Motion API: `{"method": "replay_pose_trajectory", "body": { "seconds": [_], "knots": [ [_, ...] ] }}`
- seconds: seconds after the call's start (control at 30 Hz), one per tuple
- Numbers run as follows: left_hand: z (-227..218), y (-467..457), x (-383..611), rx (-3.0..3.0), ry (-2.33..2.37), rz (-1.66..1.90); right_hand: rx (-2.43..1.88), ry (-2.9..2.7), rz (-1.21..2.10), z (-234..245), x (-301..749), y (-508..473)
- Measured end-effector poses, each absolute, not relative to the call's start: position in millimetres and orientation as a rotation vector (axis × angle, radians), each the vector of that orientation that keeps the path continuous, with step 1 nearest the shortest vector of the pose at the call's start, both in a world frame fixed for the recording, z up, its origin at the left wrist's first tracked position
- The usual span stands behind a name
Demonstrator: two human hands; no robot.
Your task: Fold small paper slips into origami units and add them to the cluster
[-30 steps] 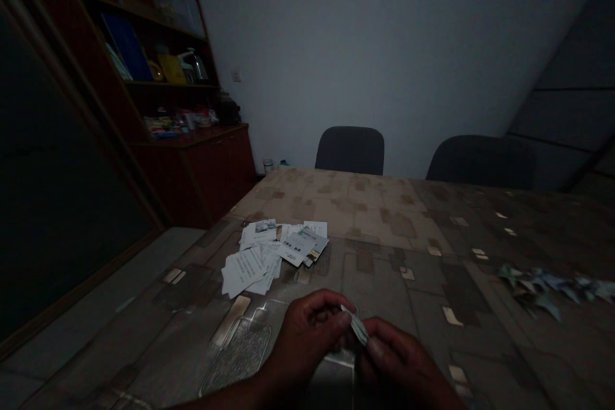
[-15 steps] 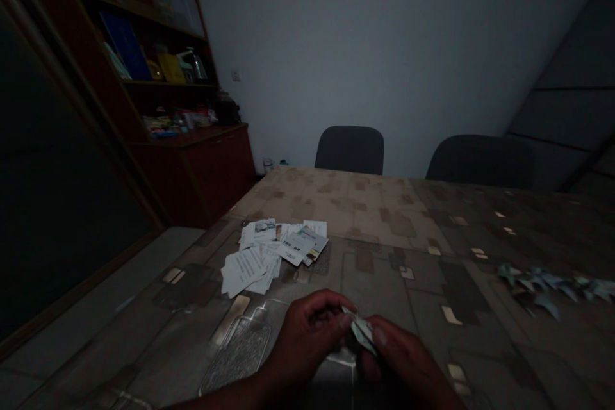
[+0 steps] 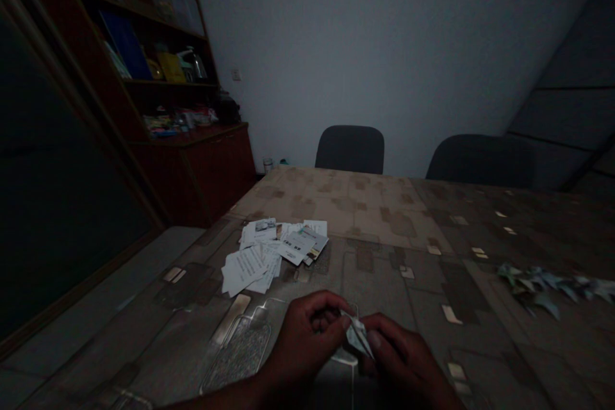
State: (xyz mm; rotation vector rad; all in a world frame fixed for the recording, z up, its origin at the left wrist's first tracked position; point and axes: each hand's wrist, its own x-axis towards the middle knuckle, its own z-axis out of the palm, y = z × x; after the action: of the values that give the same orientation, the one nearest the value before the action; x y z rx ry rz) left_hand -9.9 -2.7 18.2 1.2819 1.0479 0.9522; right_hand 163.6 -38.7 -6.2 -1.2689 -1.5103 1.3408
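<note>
Both my hands meet at the near edge of the table, pinching a small folded piece of paper point(image 3: 358, 335) between them. My left hand point(image 3: 307, 336) curls its fingers round the paper's left side. Thumb and fingers of my right hand point(image 3: 401, 359) are pressed on its right side. The paper is pale and creased, and partly hidden by my fingers. A loose pile of printed paper slips point(image 3: 273, 253) lies on the table beyond my left hand. Several small folded paper shapes point(image 3: 542, 285) lie in a row at the right.
The table point(image 3: 375, 218) has a patterned brown cover under a clear sheet. Two dark chairs point(image 3: 350, 148) stand at its far side. A dark wooden shelf cabinet point(image 3: 163, 96) with books and bottles stands at the left wall. The room is dim.
My hands have shifted slightly and turned the folded paper between the fingers; it now points down to the right. Nothing else on the table has moved.
</note>
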Motion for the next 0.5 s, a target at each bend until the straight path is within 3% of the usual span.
{"method": "replay_pose_trajectory", "body": {
  "seconds": [0.5],
  "knots": [
    [19.1,-4.4,-9.0,1.294,1.018,0.912,-1.298,-1.464,1.353,-3.5,160.0,-41.0]
  ]
}}
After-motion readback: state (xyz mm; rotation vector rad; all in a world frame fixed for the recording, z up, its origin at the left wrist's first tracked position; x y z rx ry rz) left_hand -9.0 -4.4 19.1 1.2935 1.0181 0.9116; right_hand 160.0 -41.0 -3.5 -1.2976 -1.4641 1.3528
